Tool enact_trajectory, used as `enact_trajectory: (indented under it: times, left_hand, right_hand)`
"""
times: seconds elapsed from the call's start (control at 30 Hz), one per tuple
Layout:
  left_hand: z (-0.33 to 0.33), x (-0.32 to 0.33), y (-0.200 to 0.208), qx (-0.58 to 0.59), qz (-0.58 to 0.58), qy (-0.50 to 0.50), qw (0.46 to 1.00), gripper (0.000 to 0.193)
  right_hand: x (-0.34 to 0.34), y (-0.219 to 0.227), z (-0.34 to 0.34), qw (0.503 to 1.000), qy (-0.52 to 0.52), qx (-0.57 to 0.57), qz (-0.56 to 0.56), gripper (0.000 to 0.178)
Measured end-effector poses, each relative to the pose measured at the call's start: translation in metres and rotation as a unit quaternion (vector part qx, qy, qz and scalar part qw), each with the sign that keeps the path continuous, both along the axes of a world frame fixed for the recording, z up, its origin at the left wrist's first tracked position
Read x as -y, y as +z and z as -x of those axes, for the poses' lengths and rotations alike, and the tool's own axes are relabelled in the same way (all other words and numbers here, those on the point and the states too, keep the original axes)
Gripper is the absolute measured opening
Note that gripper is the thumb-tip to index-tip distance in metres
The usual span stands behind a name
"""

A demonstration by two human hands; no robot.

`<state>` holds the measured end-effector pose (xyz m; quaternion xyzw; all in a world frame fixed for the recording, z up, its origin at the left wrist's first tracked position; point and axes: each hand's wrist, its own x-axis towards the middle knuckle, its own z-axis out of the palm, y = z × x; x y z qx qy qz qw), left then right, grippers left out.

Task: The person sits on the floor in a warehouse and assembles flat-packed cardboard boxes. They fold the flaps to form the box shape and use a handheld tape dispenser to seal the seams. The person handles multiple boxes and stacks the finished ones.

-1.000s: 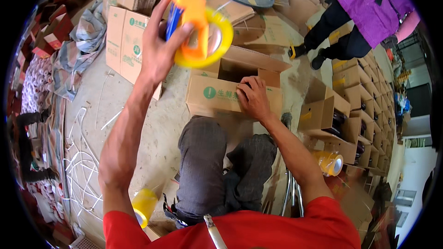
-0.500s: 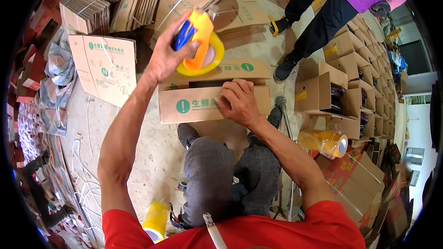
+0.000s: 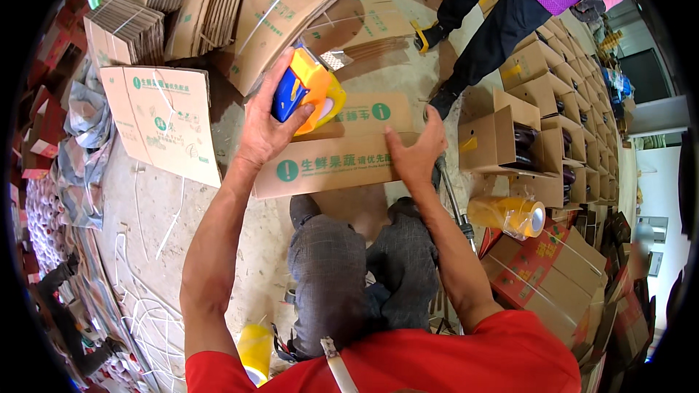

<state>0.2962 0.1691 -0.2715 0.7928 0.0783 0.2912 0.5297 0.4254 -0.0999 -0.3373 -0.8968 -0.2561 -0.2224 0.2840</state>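
My left hand [image 3: 263, 127] is closed round an orange and blue tape dispenser [image 3: 309, 87] carrying a roll of yellow tape. It is tilted over the left part of a brown cardboard box [image 3: 328, 163] with green print, in front of my knees. The dispenser's toothed metal end points away to the right, and part of the tape roll is hidden. At the box's right end rests my right hand [image 3: 421, 149], its thumb on the top flap and its fingers round the end. The two top flaps lie close together; the dispenser and my left hand cover part of their seam.
Flattened cardboard stacks [image 3: 211, 10] and a printed cardboard sheet [image 3: 164, 127] stand at left and back. Open cartons of dark purple eggplants [image 3: 524, 142] fill the right, where a person [image 3: 502, 21] stands. Tape rolls [image 3: 510, 214] and white strapping [image 3: 149, 320] lie nearby.
The dispenser has come down and nearer the box in my left hand. My right hand has slid from the box's middle to its right end, and the gap between the flaps has narrowed.
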Motion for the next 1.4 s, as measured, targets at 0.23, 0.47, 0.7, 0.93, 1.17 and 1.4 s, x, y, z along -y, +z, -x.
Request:
enact_trajectory:
  times: [0.23, 0.47, 0.7, 0.93, 1.17, 1.4]
  left_hand:
    - [0.000, -0.001, -0.008, 0.042, -0.004, 0.026, 0.999, 0.086]
    - [-0.003, 0.005, -0.007, 0.035, 0.029, 0.034, 0.998, 0.082]
    - [-0.010, 0.012, -0.011, 0.033, 0.047, 0.012, 0.998, 0.082]
    - [-0.013, 0.021, 0.000, -0.009, 0.034, -0.001, 0.999, 0.082]
    - [-0.030, 0.060, 0.016, -0.007, 0.009, -0.121, 0.993, 0.084]
    - [-0.030, 0.073, 0.029, -0.064, -0.159, -0.197, 0.965, 0.087]
  right_hand:
    - [0.025, 0.009, -0.032, 0.771, 0.178, -0.586, -0.175, 0.078]
    - [0.026, -0.001, -0.040, 0.732, 0.208, -0.619, -0.192, 0.074]
    - [0.017, 0.003, -0.025, 0.744, 0.161, -0.607, -0.228, 0.054]
    - [0.016, 0.004, -0.017, 0.765, 0.085, -0.601, -0.214, 0.053]
    - [0.018, -0.012, -0.021, 0.778, 0.113, -0.566, -0.249, 0.052]
    - [0.020, 0.003, -0.015, 0.801, 0.090, -0.550, -0.219, 0.055]
